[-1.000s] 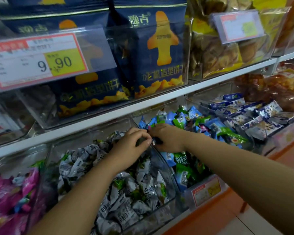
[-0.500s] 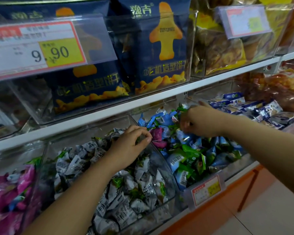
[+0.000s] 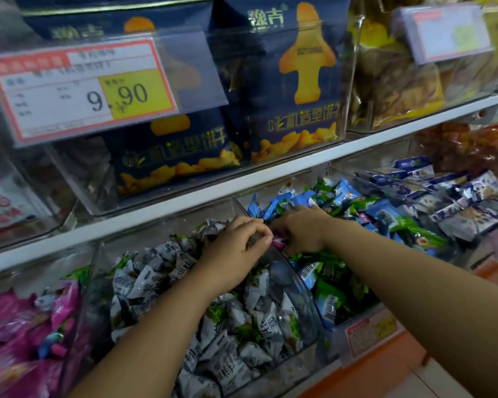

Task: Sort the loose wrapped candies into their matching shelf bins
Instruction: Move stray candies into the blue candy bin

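pink candy (image 3: pixel 279 242): stray among the blue and green candies (image 3: pixel 328 271), just beside the clear divider (image 3: pixel 288 272); crinkly glossy film.
change: the right hand (image 3: pixel 301 232) has come back across the bin and now pinches it.
left hand (image 3: pixel 236 248): curled at the divider; holding anything, i cannot tell.
meaning: i judge it goes to the pink bin (image 3: pixel 41 271), far left.

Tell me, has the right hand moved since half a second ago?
Yes. The right hand has moved left, from out over the blue-green candies to the clear divider, close beside the left hand.
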